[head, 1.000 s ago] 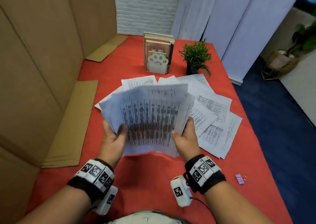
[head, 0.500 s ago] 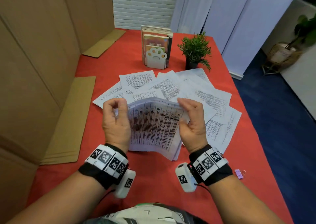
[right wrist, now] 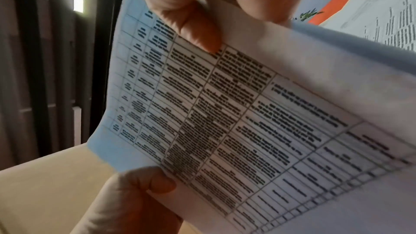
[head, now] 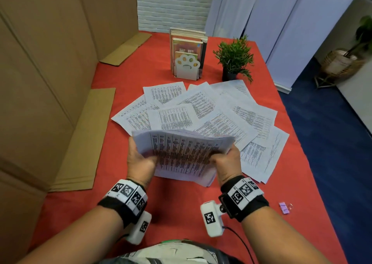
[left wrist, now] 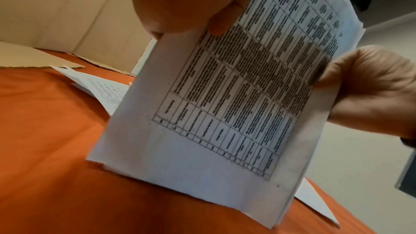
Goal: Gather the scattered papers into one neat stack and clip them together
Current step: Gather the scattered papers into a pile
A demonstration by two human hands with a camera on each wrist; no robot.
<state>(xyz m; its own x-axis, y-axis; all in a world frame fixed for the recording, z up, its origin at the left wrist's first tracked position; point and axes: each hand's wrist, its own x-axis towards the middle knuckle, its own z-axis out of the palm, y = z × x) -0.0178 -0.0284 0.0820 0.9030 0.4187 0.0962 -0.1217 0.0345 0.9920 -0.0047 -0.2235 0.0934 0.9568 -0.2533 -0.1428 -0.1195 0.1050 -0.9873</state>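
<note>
No legible text anywhere.

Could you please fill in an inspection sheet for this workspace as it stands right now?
Surface: table under a red cloth, cardboard sheets along its left side.
Job's things: held stack of papers standing on its lower edge on the cloth; loose papers fanned out beyond it; purple binder clip near the right edge, untouched.
Clutter: book holder with books; small potted plant.
Grips: left hand and right hand each hold one side of the stack.
Cables: black cable from the right wrist camera.
Surroundings: cardboard wall on the left, white curtains behind, blue carpet on the right.
</note>
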